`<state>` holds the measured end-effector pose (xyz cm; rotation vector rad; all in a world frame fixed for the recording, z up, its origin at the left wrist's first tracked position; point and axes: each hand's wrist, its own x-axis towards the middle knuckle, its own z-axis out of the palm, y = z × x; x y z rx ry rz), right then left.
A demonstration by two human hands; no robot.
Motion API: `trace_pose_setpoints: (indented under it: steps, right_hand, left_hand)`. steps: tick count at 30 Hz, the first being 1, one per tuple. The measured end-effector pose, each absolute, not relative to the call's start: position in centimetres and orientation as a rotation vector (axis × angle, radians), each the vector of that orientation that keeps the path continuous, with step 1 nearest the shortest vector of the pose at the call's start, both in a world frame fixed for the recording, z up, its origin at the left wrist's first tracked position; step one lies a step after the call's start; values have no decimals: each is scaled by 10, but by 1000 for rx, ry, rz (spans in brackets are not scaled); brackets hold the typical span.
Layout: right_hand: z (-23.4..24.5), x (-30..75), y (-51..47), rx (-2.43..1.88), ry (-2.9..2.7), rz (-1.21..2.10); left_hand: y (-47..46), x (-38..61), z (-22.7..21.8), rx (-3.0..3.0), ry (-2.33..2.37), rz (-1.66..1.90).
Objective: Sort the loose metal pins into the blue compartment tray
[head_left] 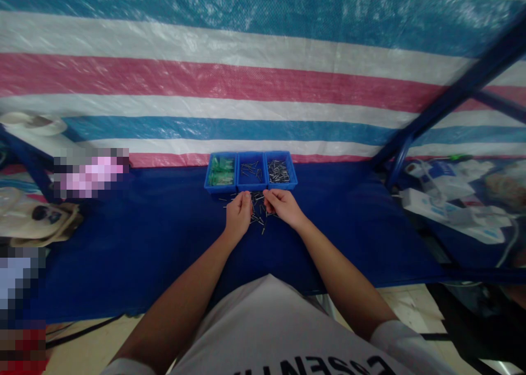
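Your left hand: fingers bunched narrow, hold on anything impossible to tell. Loose nails: scattered between both hands, long axes mixed, just below the blue divided tray. Your right hand: fingers narrow, equally near, grip unclear.

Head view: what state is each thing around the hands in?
left hand, fingertips bunched among the loose nails, any hold unclear
right hand, fingers curled down at the pile's edge, any hold unclear
loose nails, scattered in front of the bins
left blue bin, full of green packets
middle blue bin, a thin layer of nails
right blue bin, a denser mass of nails
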<state>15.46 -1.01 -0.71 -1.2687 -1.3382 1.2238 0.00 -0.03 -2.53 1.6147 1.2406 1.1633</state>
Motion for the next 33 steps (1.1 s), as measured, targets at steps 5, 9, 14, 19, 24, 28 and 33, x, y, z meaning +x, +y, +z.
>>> trace_pose_setpoints:
  steps: [5,9,14,19,24,28,33]
  right_hand:
    - [-10,157,-8,-1312,-1238,1262]
    - [-6,157,-8,-1172,-1154,1230]
    - [-9,158,-8,-1204,-1309,1118]
    - [-16,161,-10,-1410,-1621,708]
    - [-15,166,-9,-1512,-1773,524]
    - [-14,168,-9,-1586,-1823,498]
    - [-10,166,-10,-1668,-1854,562]
  left_hand:
    - [-1,0,-25,1614,1244,1179]
    - [-1,1,-23,1597,1242,1181]
    - [-1,0,-24,1597,1241,1179]
    - [0,-1,-27,1621,1259,1168]
    - [-1,0,-25,1630,1258,1162]
    - [-1,0,-25,1617,1258,1156]
    - [-1,0,-25,1632,1262,1150]
